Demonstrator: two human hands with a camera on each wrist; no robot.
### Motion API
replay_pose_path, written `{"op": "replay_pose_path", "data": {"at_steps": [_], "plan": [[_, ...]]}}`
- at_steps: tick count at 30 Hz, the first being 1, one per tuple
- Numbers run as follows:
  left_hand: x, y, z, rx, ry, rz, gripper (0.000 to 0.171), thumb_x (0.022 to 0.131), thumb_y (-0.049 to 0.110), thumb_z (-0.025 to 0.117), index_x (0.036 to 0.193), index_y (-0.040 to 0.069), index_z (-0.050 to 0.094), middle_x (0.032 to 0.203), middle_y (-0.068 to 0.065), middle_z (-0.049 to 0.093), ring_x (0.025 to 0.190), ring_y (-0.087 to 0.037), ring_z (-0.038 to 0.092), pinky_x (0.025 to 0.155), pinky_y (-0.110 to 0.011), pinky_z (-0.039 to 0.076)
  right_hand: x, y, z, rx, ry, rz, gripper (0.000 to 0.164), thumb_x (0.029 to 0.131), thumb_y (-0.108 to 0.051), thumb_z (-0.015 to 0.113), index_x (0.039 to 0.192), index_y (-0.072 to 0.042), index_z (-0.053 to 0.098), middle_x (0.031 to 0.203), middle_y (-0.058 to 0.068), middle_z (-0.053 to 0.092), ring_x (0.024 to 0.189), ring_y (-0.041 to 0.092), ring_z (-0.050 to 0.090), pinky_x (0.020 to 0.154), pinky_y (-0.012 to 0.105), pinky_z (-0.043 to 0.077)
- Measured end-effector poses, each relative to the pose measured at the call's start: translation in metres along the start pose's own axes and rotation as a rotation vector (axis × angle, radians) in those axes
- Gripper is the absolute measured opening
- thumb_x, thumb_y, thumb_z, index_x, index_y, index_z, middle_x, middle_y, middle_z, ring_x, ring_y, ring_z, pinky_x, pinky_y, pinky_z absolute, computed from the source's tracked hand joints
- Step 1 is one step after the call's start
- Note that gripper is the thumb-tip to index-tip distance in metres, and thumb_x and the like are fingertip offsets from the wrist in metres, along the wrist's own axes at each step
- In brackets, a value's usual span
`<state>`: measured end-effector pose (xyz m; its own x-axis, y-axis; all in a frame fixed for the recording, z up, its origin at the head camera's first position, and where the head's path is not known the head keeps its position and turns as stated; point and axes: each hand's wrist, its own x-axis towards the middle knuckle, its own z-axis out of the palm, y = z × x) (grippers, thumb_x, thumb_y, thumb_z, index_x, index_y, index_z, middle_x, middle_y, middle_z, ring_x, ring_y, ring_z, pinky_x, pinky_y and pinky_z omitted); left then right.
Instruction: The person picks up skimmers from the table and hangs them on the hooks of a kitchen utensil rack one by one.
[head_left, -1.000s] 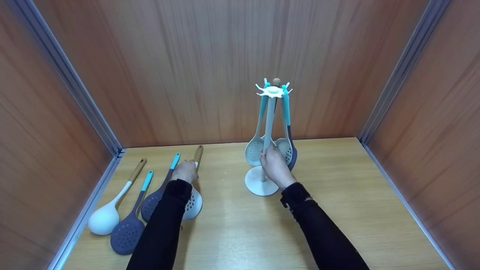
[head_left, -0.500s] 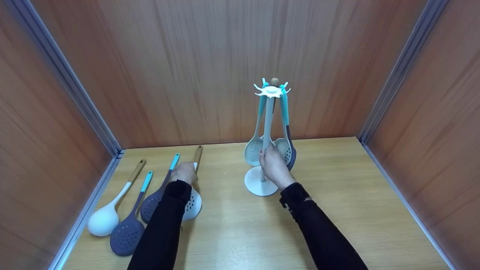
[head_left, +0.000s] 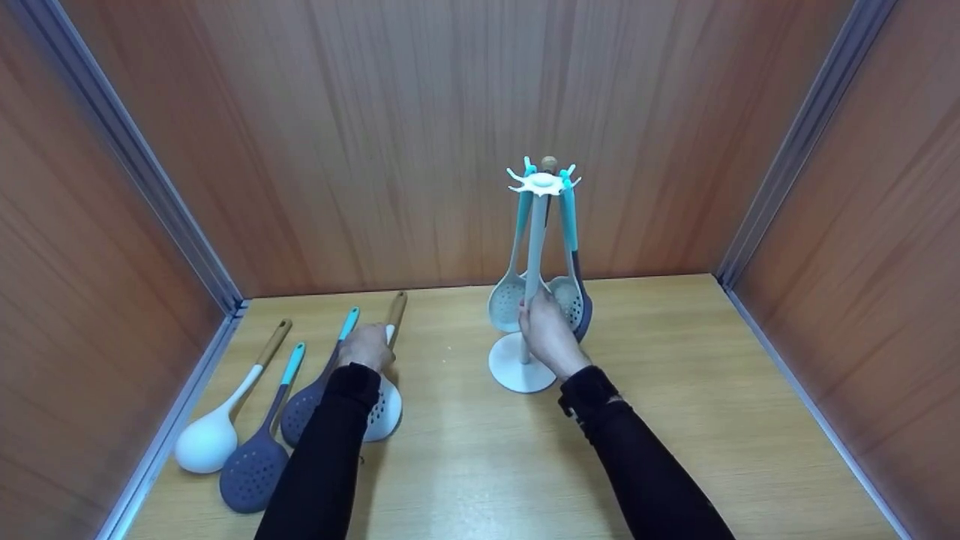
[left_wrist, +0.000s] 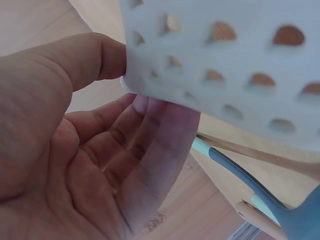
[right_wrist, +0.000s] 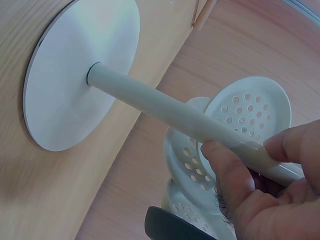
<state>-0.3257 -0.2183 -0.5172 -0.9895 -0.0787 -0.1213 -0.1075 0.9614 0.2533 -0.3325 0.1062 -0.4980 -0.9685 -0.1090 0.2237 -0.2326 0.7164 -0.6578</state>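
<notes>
My left hand (head_left: 367,346) holds a white skimmer with a wooden handle (head_left: 397,306) around its neck; the perforated head (head_left: 385,412) points towards me. In the left wrist view, thumb and fingers reach behind the white perforated head (left_wrist: 225,60), which hides their tips. My right hand (head_left: 550,334) grips the lower part of the white post (head_left: 538,240) of a utensil stand, above its round base (head_left: 504,373). Utensils with turquoise handles hang from the stand's hooked top (head_left: 543,181): a white perforated skimmer (head_left: 505,304), another white perforated one (head_left: 564,296) and a dark utensil (head_left: 586,309).
Left of the left hand, a white ladle (head_left: 208,441) with a wooden handle and two dark perforated skimmers, one nearer (head_left: 253,472) and one farther (head_left: 300,411), lie on the wooden table (head_left: 465,450). Wood-grain panels (head_left: 420,135) enclose the table at the back and both sides.
</notes>
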Motion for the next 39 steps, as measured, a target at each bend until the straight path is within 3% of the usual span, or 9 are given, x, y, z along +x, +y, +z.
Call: {"op": "replay_pose_path", "data": {"at_steps": [6, 18, 26, 35, 39], "plan": [[0.001, 0.001, 0.001, -0.013, 0.020, 0.000, 0.031, 0.106, 0.013, 0.086, 0.128, -0.006, 0.074, 0.114, -0.024, 0.083, 0.107, -0.040, 0.083, 0.098, -0.057, 0.070, -0.001, 0.000, 0.000, -0.005, 0.017, -0.014, 0.026, 0.122, -0.009, 0.056, 0.142, 0.008, 0.058, 0.123, 0.024, 0.073, 0.115, 0.038, 0.078, 0.100, 0.057, 0.068], [-0.006, 0.008, -0.005, -0.079, 0.069, 0.037, 0.037, 0.108, 0.012, 0.084, 0.137, -0.006, 0.071, 0.120, -0.028, 0.081, 0.110, -0.041, 0.083, 0.099, -0.057, 0.071, 0.000, -0.001, 0.000, -0.001, -0.020, 0.034, 0.029, 0.124, -0.013, 0.055, 0.147, 0.004, 0.057, 0.130, 0.022, 0.072, 0.121, 0.036, 0.078, 0.104, 0.052, 0.069], [-0.004, 0.014, -0.009, -0.075, 0.131, 0.056, 0.034, 0.107, 0.015, 0.087, 0.130, -0.005, 0.074, 0.112, -0.024, 0.082, 0.100, -0.036, 0.083, 0.089, -0.053, 0.070, -0.001, -0.001, -0.002, 0.002, -0.026, 0.027, 0.030, 0.124, -0.013, 0.056, 0.149, 0.004, 0.056, 0.133, 0.023, 0.072, 0.125, 0.038, 0.078, 0.107, 0.052, 0.068], [-0.008, 0.017, -0.010, -0.103, 0.232, 0.117, 0.027, 0.103, 0.014, 0.090, 0.117, -0.005, 0.075, 0.102, -0.023, 0.081, 0.093, -0.038, 0.081, 0.085, -0.056, 0.069, 0.000, 0.000, -0.001, -0.006, 0.017, -0.014, 0.026, 0.122, -0.009, 0.057, 0.141, 0.008, 0.059, 0.122, 0.023, 0.072, 0.112, 0.036, 0.079, 0.095, 0.054, 0.069], [-0.009, 0.020, -0.009, -0.138, 0.242, 0.098, 0.026, 0.103, 0.015, 0.089, 0.118, -0.001, 0.075, 0.102, -0.020, 0.081, 0.092, -0.034, 0.078, 0.084, -0.052, 0.068, 0.000, -0.001, -0.001, 0.015, -0.010, 0.008, 0.028, 0.123, -0.010, 0.055, 0.145, 0.007, 0.058, 0.126, 0.023, 0.072, 0.116, 0.037, 0.079, 0.099, 0.054, 0.069]]}}
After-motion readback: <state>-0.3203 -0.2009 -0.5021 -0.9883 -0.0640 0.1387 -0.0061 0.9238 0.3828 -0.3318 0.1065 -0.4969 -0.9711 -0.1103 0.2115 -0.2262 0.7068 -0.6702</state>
